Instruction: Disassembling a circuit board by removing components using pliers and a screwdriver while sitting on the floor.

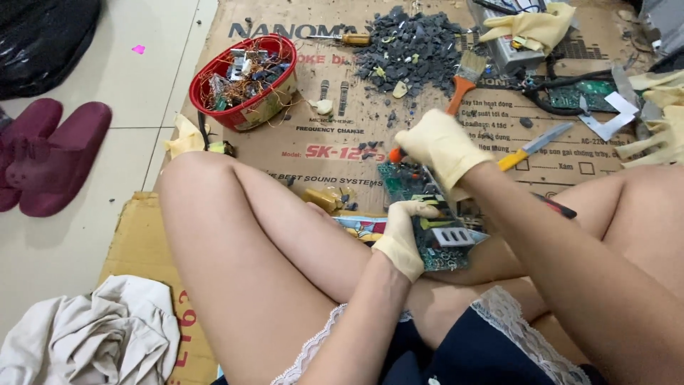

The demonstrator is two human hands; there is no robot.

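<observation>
- Sitting cross-legged on flattened cardboard laid over the floor, the person works with both gloved hands low between the knees.
- Nearest, the left hand is curled around the near edge of a green circuit board, fingers closed on it, holding it tilted above the lap.
- Just beyond, the right hand is clenched around an orange-handled tool, whose orange end pokes out on the left of the fist; its tip is hidden against the board.
- Right of the right hand lies a yellow-handled knife, blade pointing away, and a red-and-black tool sits beside the right forearm.
- Left of the hands, a crumpled pale cloth rests near the left knee, and dark red slippers stand on the tiles well apart.
- Farther out, left of the hands, a red basket holds copper wire and small parts.
- Straight beyond the right hand, a paintbrush with an orange handle touches a heap of dark grey chips, with a screwdriver just left of the heap.
- Farthest right, a spare yellowish glove drapes over a grey device.
</observation>
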